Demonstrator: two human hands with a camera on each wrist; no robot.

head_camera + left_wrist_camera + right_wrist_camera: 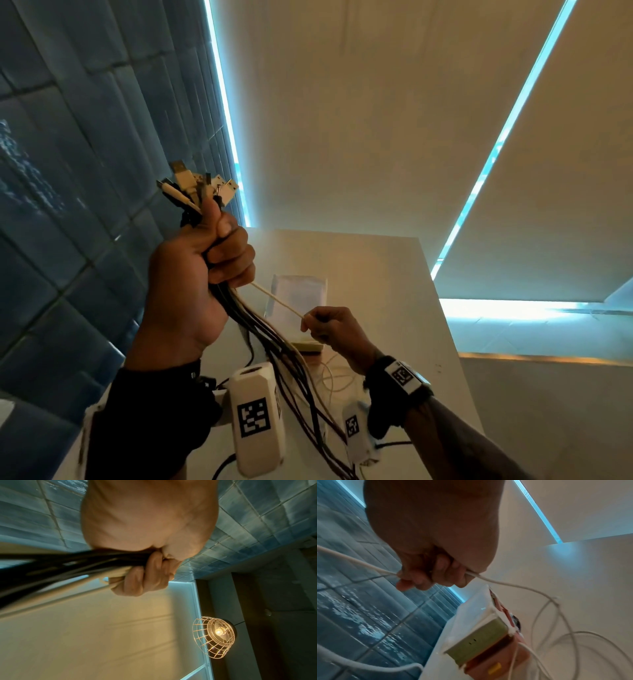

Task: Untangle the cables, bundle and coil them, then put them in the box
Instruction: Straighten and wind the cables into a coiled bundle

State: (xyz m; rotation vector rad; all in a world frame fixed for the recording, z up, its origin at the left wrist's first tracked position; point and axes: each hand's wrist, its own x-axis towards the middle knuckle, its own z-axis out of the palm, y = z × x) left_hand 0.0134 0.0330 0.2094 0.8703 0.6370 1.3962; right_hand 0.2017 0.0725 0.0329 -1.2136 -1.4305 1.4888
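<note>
My left hand [219, 253] is raised and grips a thick bundle of black and white cables [274, 339], with several plug ends [198, 185] sticking out above the fist. The strands hang down toward the table. In the left wrist view the same bundle [77, 563] runs out of the curled fingers [142, 577]. My right hand [322, 325] is lower and to the right and pinches one white cable [277, 299] stretched taut from the bundle. That white cable [505, 584] leaves the right hand's fingers [436, 573] and loops loosely on the table. The clear box [298, 294] stands behind the hands.
A white table [394, 291] lies below, its left side along a blue tiled wall [68, 171]. The box [479, 626] shows a green and orange base in the right wrist view. Pale roller blinds [376, 120] hang behind the table. A wire-cage lamp [214, 637] glows overhead.
</note>
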